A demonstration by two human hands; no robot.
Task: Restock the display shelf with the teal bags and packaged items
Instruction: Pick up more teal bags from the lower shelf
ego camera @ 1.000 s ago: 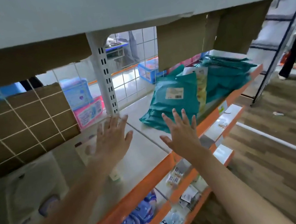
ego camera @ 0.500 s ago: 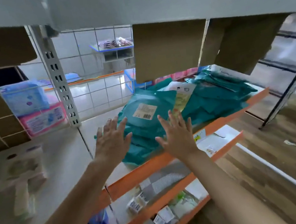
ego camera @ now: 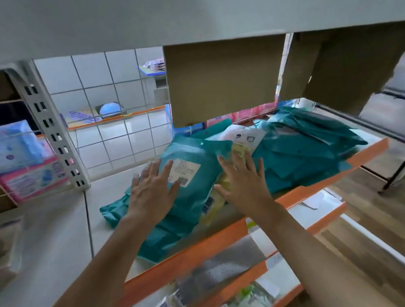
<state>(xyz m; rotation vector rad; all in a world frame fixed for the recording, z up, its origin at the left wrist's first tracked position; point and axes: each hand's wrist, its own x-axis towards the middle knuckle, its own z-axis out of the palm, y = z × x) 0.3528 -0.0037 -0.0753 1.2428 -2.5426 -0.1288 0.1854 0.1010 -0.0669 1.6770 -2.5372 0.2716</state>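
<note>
Two hands spread flat over a slumped heap of glossy teal bags point(ego camera: 309, 148) on the white shelf point(ego camera: 53, 256) with its orange front lip. The left hand point(ego camera: 153, 195) rests on the top bag beside its paper label point(ego camera: 185, 168). The right hand point(ego camera: 247, 186) touches a yellow-white packet point(ego camera: 243, 141) wedged among them. Each grip is wide, fingers straight, holding nothing. Brown cardboard flaps point(ego camera: 221, 78) hang low overhead, and a wire grid point(ego camera: 115, 146) backs the shelf.

Cardboard box point(ego camera: 224, 78) overhead, wire grid panel point(ego camera: 114, 140), blue pack point(ego camera: 4, 150) above pink pack point(ego camera: 33, 178), wooden floor point(ego camera: 398, 223).
</note>
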